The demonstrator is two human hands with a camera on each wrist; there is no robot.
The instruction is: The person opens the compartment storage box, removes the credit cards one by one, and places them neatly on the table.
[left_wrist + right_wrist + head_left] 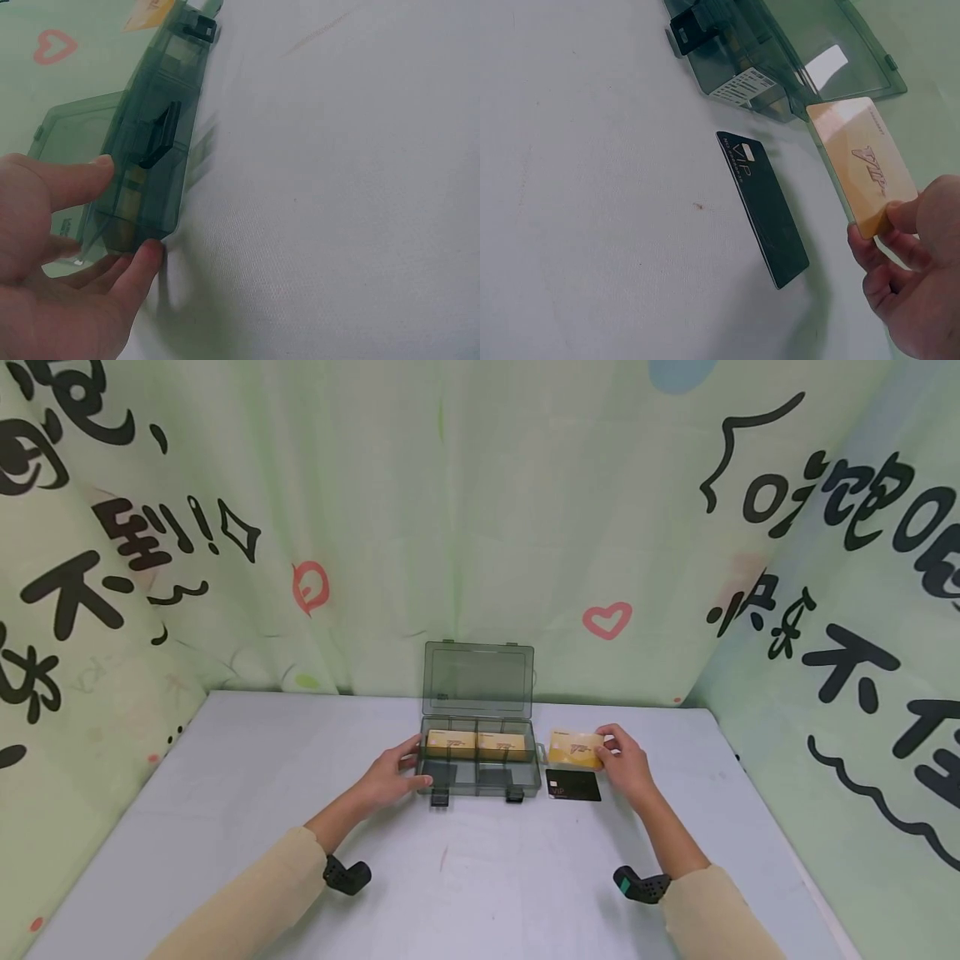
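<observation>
A translucent grey-green plastic storage box (477,785) stands on the table with its lid (478,681) raised. Yellow cards (451,740) stand in its two back compartments; dark cards (496,776) seem to lie in the front ones. My left hand (392,772) grips the box's left side, thumb at the front corner and fingers (141,274) along the wall. To the right of the box, my right hand (624,763) pinches a gold VIP card (864,165) by its right end, thumb on its face. A black VIP card (769,214) lies on the table just in front of it.
The white-covered table (480,877) runs back to a pale green curtain (450,527) with printed lettering and hearts. Two black latches (513,794) hang at the box's front. A dark camera (642,885) sits at each wrist.
</observation>
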